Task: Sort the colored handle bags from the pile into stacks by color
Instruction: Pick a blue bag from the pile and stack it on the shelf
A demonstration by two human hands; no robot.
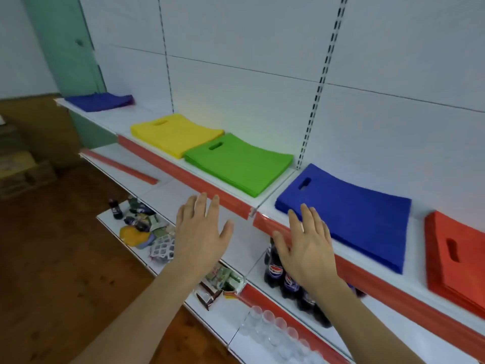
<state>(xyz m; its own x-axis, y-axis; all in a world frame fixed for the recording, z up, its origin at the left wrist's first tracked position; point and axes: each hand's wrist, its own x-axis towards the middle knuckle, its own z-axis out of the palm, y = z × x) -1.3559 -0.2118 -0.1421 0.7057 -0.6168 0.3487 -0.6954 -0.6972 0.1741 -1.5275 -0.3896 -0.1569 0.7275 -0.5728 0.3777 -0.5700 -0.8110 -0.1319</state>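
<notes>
White shelving [236, 143] with red edge strips [183, 177] stands on brown wooden floor [52, 258], beside a green door [68, 48].

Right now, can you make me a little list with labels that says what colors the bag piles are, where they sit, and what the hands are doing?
place: white store shelf with red edge strip
far left pile: dark blue and purple bags
next: yellow stack
next: green stack, overlapping the yellow one's edge
next: blue stack
far right: red stack, partly cut off
left hand: open, fingers spread, holding nothing
right hand: open, fingertips at the blue stack's front edge
lower shelves: cola bottles, clear cups, snack packets
</notes>
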